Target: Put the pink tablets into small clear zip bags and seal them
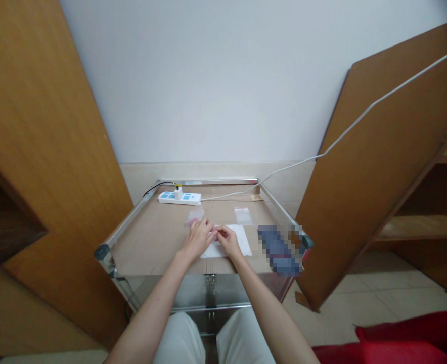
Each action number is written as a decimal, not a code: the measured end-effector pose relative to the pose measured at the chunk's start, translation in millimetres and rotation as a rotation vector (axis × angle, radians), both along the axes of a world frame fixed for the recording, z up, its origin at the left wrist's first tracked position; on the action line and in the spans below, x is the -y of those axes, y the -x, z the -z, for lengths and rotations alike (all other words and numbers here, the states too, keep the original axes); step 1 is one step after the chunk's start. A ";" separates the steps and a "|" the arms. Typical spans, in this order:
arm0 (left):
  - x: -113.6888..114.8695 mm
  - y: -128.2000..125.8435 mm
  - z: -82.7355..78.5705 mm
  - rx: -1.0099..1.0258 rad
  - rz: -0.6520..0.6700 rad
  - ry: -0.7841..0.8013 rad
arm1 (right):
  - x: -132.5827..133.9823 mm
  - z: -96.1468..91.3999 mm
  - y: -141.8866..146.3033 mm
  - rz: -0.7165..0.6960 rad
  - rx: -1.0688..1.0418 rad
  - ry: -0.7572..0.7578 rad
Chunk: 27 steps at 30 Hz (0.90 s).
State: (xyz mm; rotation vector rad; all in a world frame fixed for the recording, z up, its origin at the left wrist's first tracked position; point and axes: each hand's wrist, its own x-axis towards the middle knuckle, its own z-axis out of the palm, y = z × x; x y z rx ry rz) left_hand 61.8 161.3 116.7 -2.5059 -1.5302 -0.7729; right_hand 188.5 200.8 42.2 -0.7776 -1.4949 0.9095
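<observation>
Both of my hands meet over a white sheet of paper (241, 241) on the cardboard-covered table. My left hand (198, 236) has its fingers bent, the tips close to those of the other hand. Thumb and fingers of my right hand (228, 239) are pinched together. Whatever lies between the fingertips is too small to make out. Just beyond my left hand is a small clear plastic bag (195, 214) with something pinkish in it, partly covered by the fingers. A second clear bag (242, 216) lies flat behind the paper.
A white power strip (185, 198) with a plug in it lies at the back left, its white cable (295, 164) running off to the right. A blurred-out dark blue item (278, 251) is at the table's right. Metal rails (132, 222) edge the table; wooden furniture flanks it.
</observation>
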 end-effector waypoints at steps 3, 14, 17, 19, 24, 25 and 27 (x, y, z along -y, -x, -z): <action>1.5 1.8 2.2 0.003 -0.008 0.025 | -1.3 0.7 -0.8 -0.015 0.021 -0.021; -0.8 12.3 19.9 0.011 -0.054 0.040 | 2.3 -4.1 -0.7 0.000 0.025 -0.083; -1.9 9.9 20.3 0.012 -0.085 0.018 | 3.9 -5.6 -1.3 -0.021 0.037 -0.085; -2.0 7.9 20.3 0.011 -0.104 0.001 | 4.9 -7.1 -1.7 -0.031 0.048 -0.091; -1.1 6.0 22.1 0.002 -0.128 -0.032 | 6.0 -9.8 -2.1 -0.043 0.073 -0.090; -0.9 6.3 22.7 0.002 -0.123 -0.038 | 5.9 -9.9 -1.9 -0.044 0.072 -0.089; -0.6 7.5 23.8 0.008 -0.108 -0.044 | 5.9 -10.0 -1.3 -0.041 0.069 -0.084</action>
